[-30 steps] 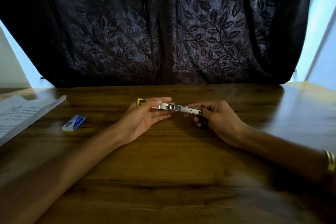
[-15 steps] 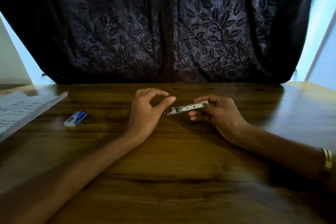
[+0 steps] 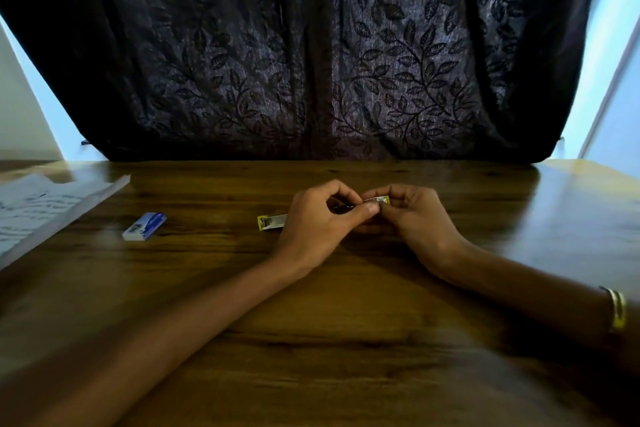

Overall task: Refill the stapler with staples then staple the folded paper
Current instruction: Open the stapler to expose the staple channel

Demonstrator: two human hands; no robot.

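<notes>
Listing one wooden table (image 3: 311,357): one yellow-ended stapler part (image 3: 272,221) lay flat beside the left hand (image 3: 317,218); a second metal stapler piece (image 3: 375,200) was pinched between left hand and right hand (image 3: 415,218), fingers curled closed. One blue staple box (image 3: 144,226), one folded paper (image 3: 45,208); lettering illegible.
</notes>
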